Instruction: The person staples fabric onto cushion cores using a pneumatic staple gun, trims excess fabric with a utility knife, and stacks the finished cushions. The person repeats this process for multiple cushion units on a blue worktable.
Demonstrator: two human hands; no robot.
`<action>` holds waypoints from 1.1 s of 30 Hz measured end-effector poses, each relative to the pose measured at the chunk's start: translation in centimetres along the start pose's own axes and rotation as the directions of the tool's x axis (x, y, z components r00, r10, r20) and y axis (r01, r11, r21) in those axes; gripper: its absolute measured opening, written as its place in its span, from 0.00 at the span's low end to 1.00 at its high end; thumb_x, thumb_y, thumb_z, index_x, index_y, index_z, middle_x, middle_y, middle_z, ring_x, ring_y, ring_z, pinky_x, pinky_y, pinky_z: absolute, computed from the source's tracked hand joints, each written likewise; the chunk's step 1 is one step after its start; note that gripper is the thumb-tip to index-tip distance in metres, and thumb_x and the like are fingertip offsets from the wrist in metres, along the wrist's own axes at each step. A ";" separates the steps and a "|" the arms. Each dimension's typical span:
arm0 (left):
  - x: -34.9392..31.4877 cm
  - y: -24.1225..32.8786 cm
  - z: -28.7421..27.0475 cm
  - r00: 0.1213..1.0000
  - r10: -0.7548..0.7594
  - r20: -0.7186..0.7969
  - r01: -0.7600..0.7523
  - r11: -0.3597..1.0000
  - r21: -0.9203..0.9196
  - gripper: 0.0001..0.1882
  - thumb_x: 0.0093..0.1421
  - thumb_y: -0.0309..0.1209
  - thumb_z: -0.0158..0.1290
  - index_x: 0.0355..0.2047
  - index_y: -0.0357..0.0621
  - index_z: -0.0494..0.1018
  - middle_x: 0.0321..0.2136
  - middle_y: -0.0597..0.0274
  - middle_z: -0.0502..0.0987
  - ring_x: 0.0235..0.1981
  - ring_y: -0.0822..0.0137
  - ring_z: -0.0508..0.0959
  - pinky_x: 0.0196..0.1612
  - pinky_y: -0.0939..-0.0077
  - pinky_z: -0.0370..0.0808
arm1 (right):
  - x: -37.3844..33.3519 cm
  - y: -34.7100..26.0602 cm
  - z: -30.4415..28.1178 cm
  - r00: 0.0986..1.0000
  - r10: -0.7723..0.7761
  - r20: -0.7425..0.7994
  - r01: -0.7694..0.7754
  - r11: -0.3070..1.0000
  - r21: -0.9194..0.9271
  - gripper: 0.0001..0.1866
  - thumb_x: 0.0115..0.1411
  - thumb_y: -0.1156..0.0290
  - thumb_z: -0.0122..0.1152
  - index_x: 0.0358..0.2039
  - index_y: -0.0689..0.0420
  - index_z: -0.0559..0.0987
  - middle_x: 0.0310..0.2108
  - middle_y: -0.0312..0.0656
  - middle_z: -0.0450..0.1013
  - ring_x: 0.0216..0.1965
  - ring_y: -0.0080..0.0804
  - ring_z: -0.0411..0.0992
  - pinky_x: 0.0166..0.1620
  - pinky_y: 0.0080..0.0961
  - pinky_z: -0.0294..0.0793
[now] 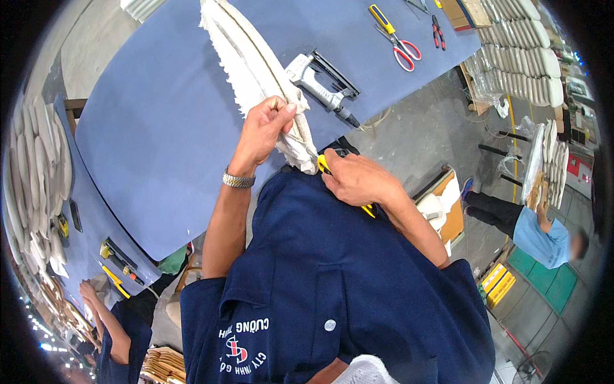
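A long, curved, cream fabric-covered piece (pixel 256 67) with frayed edges and a dark line along it lies over the table's near edge, its near end close to my shirt. My left hand (pixel 265 131), with a metal watch on its wrist, is closed in a pinch on the cloth near that end. Beside the end, my right hand (pixel 359 179) is closed round a yellow tool (pixel 323 164); most of it is hidden by the fingers, so its exact kind does not show. Just right of the piece, a grey staple gun (pixel 320 83) lies on the table.
Red-handled scissors (pixel 403 51), a yellow-handled screwdriver (pixel 382 19) and red pliers (pixel 438 33) lie on the blue table (pixel 147 141). Stacked cream pads (pixel 521 57) stand back right. One co-worker (pixel 540 237) stands right; another person's arm (pixel 109 320) shows lower left.
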State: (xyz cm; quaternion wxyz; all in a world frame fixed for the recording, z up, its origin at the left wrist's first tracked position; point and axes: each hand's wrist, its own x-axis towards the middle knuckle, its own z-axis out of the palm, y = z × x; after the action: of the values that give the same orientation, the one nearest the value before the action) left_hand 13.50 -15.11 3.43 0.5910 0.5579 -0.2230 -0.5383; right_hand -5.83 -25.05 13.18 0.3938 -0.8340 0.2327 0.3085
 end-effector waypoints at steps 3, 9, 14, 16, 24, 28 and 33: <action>0.2 -0.6 -1.1 0.999 -0.009 -0.030 0.003 0.979 -0.203 0.14 0.72 0.36 0.56 0.29 0.49 0.69 0.21 0.77 0.66 0.23 0.82 0.59 0.27 0.83 0.54 | 0.0 0.5 1.0 1.000 -0.021 -0.012 0.021 1.000 -0.003 0.18 0.67 0.64 0.56 0.45 0.69 0.68 0.30 0.65 0.77 0.37 0.68 0.76 0.44 0.58 0.73; -1.0 0.6 -2.0 0.986 -0.023 -0.164 0.017 0.999 -0.042 0.13 0.71 0.35 0.57 0.29 0.50 0.68 0.20 0.80 0.62 0.22 0.83 0.55 0.26 0.84 0.52 | -0.1 -0.1 1.5 0.999 -0.020 -0.036 0.021 1.000 0.022 0.18 0.66 0.63 0.56 0.46 0.65 0.69 0.30 0.64 0.78 0.37 0.68 0.76 0.44 0.59 0.74; -4.2 2.3 -5.1 0.959 0.038 -0.280 -0.008 0.994 0.109 0.16 0.69 0.37 0.59 0.26 0.48 0.69 0.18 0.79 0.63 0.21 0.82 0.57 0.25 0.81 0.54 | -0.1 0.3 1.7 0.982 -0.150 -0.119 0.158 0.985 0.063 0.19 0.67 0.58 0.56 0.48 0.60 0.70 0.31 0.60 0.79 0.36 0.67 0.77 0.42 0.59 0.73; -6.5 3.6 -4.4 0.950 0.043 -0.309 -0.022 0.997 0.072 0.16 0.70 0.36 0.59 0.26 0.47 0.68 0.19 0.79 0.63 0.21 0.83 0.58 0.25 0.81 0.55 | 0.7 0.6 1.2 0.965 -0.225 -0.132 0.250 0.940 0.233 0.19 0.67 0.56 0.58 0.47 0.58 0.73 0.30 0.56 0.79 0.33 0.62 0.78 0.38 0.53 0.74; -14.1 12.4 -2.5 0.878 0.375 -0.298 -0.302 0.917 0.262 0.13 0.71 0.32 0.58 0.30 0.42 0.69 0.19 0.75 0.68 0.20 0.84 0.62 0.23 0.85 0.57 | 6.0 -0.3 1.7 0.951 -0.301 -0.069 0.291 0.796 0.531 0.13 0.71 0.60 0.56 0.43 0.58 0.75 0.24 0.39 0.76 0.24 0.27 0.76 0.31 0.33 0.76; -14.7 11.4 -2.5 0.877 0.369 -0.309 -0.127 0.796 0.591 0.11 0.67 0.33 0.62 0.33 0.37 0.77 0.21 0.70 0.75 0.24 0.81 0.72 0.29 0.82 0.70 | 11.2 6.8 -0.2 0.961 0.005 -0.276 0.129 0.875 0.466 0.16 0.69 0.59 0.58 0.47 0.58 0.76 0.29 0.42 0.79 0.29 0.30 0.79 0.35 0.33 0.78; -11.3 7.3 0.7 0.897 0.437 -0.066 -0.262 0.645 0.718 0.08 0.63 0.29 0.64 0.37 0.36 0.81 0.38 0.57 0.82 0.33 0.67 0.81 0.37 0.74 0.78 | 14.4 14.3 -4.7 0.644 0.054 -0.763 0.043 0.993 0.107 0.19 0.65 0.61 0.58 0.53 0.58 0.77 0.42 0.52 0.81 0.44 0.53 0.80 0.48 0.46 0.78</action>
State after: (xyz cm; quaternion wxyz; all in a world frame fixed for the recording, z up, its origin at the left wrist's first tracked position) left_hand 12.11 -6.88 13.97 0.4536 0.7425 -0.4408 -0.2206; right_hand -3.19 -39.22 -1.81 0.3051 -0.8614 0.3971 -0.0849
